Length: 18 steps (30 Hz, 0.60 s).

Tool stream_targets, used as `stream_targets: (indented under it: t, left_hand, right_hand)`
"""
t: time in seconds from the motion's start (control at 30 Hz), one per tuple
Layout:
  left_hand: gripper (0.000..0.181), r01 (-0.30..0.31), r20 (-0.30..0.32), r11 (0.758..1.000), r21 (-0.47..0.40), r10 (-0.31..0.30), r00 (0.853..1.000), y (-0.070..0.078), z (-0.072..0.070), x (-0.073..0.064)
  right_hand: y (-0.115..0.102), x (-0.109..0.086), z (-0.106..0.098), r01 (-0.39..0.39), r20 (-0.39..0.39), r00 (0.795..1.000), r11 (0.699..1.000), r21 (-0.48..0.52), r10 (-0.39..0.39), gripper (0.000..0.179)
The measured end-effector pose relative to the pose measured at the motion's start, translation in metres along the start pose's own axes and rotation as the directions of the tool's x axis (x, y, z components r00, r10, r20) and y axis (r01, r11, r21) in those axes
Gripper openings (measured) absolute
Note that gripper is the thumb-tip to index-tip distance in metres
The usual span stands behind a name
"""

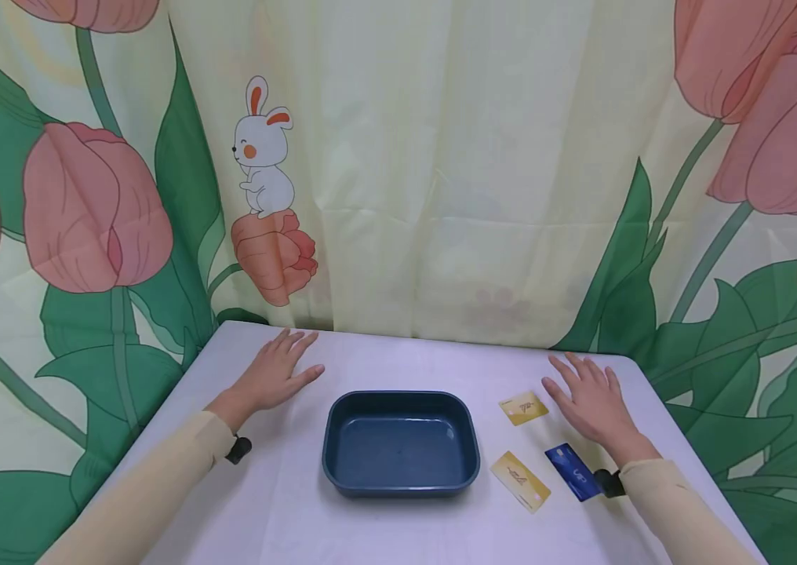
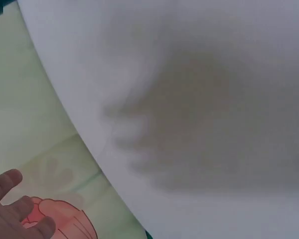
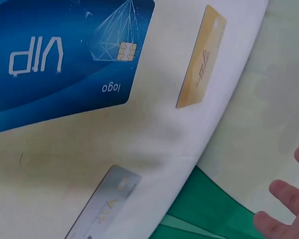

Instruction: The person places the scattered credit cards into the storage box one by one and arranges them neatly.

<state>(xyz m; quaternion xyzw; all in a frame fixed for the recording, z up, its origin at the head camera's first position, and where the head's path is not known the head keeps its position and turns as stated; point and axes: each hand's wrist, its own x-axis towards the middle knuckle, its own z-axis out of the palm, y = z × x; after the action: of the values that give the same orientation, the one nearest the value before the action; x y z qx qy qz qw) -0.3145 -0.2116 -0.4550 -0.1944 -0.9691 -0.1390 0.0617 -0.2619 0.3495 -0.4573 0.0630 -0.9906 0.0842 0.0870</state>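
My left hand (image 1: 267, 378) hovers over the table to the left of a dark blue tray (image 1: 401, 486), fingers spread and holding nothing. To the right of the tray, my right hand (image 1: 598, 404) is raised above the table, its fingers also spread. Nearest to it lie a blue VIP card (image 1: 573, 472) and a gold card (image 1: 523, 408). A second gold card (image 1: 521, 481) rests beside the tray's right end. The right wrist view also has a silver card (image 3: 104, 206), hidden in the head view. Some fingertips (image 3: 284, 196) show at that view's lower right.
A white-covered table (image 1: 285, 518) carries everything. Behind it and on both sides hangs a curtain (image 1: 441, 196) printed with tulips and a rabbit. A dark camera (image 1: 239, 450) is strapped at the left wrist, another (image 1: 609, 482) at the right, near the blue card.
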Motion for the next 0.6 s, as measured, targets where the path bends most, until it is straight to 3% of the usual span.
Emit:
stream_targets:
  t: [0.4, 0.6]
  left_hand:
    - [0.086, 0.088, 0.037, 0.977, -0.195, -0.082, 0.996, 0.018, 0.009, -0.010]
    - [0.087, 0.171, 0.119, 0.924, -0.341, -0.138, 0.983, 0.029, 0.010, -0.014]
  right_hand:
    - [-0.006, -0.004, 0.005, 0.016, -0.002, 1.000, 1.000, 0.016, -0.016, 0.074]
    - [-0.009, -0.008, 0.003, 0.031, 0.015, 0.999, 0.999, 0.016, -0.031, 0.070]
